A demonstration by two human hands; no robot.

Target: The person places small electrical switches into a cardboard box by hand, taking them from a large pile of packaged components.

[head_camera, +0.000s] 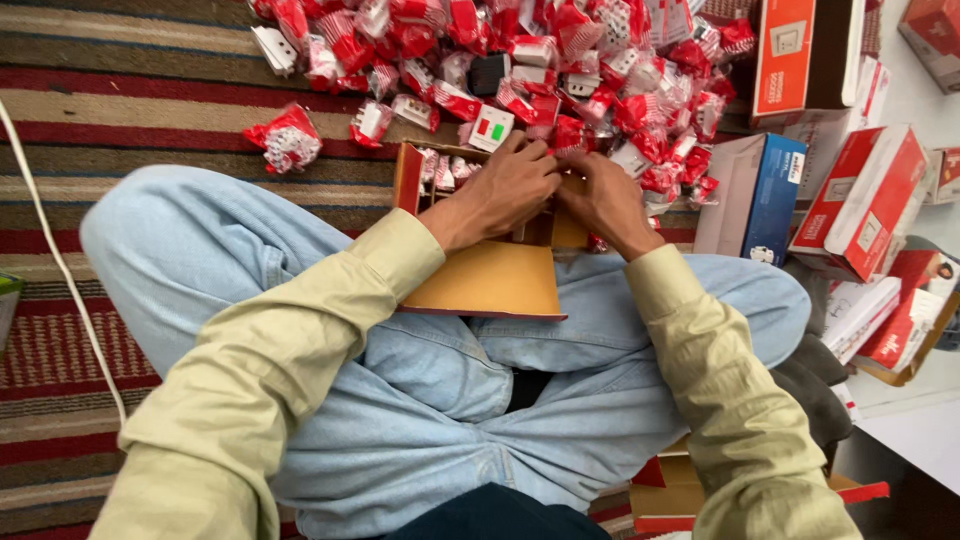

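The person sits cross-legged on a striped rug (150,90), an open cardboard box (480,270) resting on the lap with its plain brown flap lying toward the body and its red-edged wall standing at the left. Both hands are down in the box. The left hand (505,190) lies curled over the contents, fingers bent and close together at the far rim; what it grips is hidden under the knuckles. The right hand (605,195) sits just beside it, touching it, fingers bent down into the box, and I cannot tell whether it pinches anything. A few small wrapped packets (440,170) in red and white stand packed in the box's left end.

Just beyond the box lies a big heap of red-and-white packets (600,70), spread across the rug. A white square piece with a red and a green patch (490,128) rests at the heap's near edge, by the left hand's fingertips. One stray packet (285,135) lies apart to the left. To the right stand larger cartons: an orange one (785,55) upright, a blue-and-white one (765,195) near the right knee, and a red-and-white one (865,200) beside it. A white cord (60,260) trails across the rug at far left
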